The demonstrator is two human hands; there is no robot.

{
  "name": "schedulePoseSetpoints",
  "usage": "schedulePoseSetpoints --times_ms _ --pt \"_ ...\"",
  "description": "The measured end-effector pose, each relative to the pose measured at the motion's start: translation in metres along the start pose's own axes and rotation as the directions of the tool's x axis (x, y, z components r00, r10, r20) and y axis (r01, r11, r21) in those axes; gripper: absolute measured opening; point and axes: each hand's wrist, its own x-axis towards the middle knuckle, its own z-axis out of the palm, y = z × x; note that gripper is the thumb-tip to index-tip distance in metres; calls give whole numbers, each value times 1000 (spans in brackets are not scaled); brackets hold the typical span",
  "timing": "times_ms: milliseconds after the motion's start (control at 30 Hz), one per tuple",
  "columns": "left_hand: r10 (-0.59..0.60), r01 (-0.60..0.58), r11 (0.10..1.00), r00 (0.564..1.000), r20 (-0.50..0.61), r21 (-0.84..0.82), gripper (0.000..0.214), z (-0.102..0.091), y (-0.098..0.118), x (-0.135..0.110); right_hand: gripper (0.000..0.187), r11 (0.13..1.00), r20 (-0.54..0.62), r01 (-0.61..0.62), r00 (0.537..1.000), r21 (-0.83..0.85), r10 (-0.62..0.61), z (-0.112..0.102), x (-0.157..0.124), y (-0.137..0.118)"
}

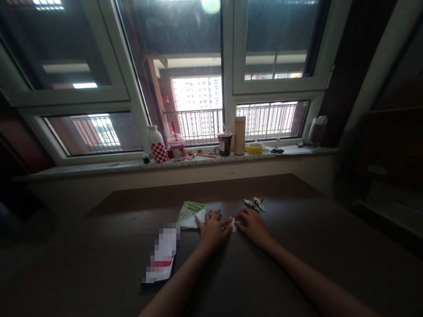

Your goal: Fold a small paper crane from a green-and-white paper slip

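Here's the left hand (211, 231), outer fingers fanned wide, its thumb side right up at a small pale paper piece (233, 225); whether it pinches can't be told. Opposite, the right hand (254, 226) curls inward, its hold on the piece equally unclear. That piece sits at three o'clock from the left hand, nine from the right, squarely between them on the bench (125, 229). It looks like delicate fingertip shaping, and the next move seems to call for one side steadied while the other presses. Further out, folded pieces (259, 204) lie at twelve from the right hand, green-printed sheets (187, 215) at ten from the left, a dark-edged slab (164, 251) at eight.
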Motion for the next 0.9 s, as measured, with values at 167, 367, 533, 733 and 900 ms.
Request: schedulePoseSetpoints --times_ms 167,367,533,733,900 --pt "-4 4 1000 1000 -31 -5 29 4 -2 2 18 999 5 -4 1000 -44 5 -2 0 -4" --pt "-8 9 1000 1000 -28 7 30 6 -3 2 25 1000 37 3 999 -31 -2 -3 -2 -3" --pt "-18 18 1000 1000 -9 13 30 5 -3 2 31 1000 70 23 997 10 -24 -6 -4 -2" --pt "-2 2 1000 999 -35 7 31 7 -5 3 34 999 78 38 996 32 -41 -7 -6 0" --pt "-12 12 1000 999 -34 6 38 7 -4 2 35 998 73 39 996 54 -43 -6 -6 3"
